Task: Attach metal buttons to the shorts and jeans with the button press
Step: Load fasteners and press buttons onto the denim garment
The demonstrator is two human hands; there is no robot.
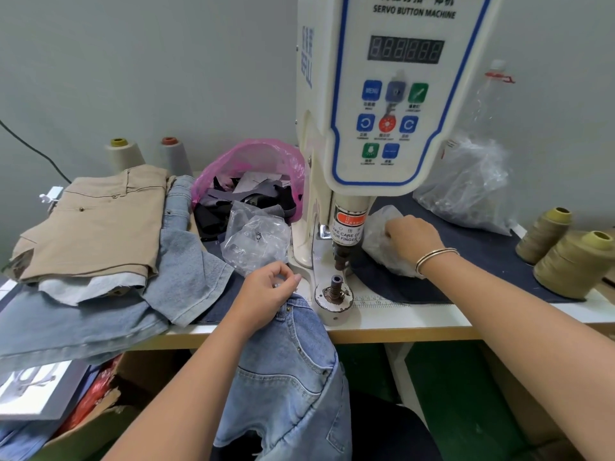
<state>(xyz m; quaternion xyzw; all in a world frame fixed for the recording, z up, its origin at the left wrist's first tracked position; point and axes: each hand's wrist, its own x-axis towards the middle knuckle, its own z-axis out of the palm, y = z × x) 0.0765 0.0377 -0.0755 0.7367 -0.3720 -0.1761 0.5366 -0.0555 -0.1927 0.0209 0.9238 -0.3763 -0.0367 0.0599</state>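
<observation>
Step in hand: judged as loading, since parts are being gathered and nothing sits on the lower die yet.

Left hand: the left hand (271,289) rests on the waistband of the jeans (293,354), fingers curled, thumb and forefinger pinching what looks like a small metal piece; too small to tell which part.

Right hand: the right hand (411,239) is behind and to the right of the press head, fingers curled down into a clear plastic bag (382,241); whether it has hold of a button inside cannot be told.

Jeans: draped over the table edge (416,322) toward the person, waistband uppermost, just left of the lower die (334,289).

Key relation: the die post stands upright, directly under the plunger (342,254), just to the right of the left hand; the waistband must slide rightward over it.

Nearer hand: the left, almost beside the die; the right is farther back, past the plunger.

Shorts: tan shorts (96,221) lie folded on a stack of denim at far left, well apart from the press (382,94).

Risk: fingers near the plunger.
</observation>
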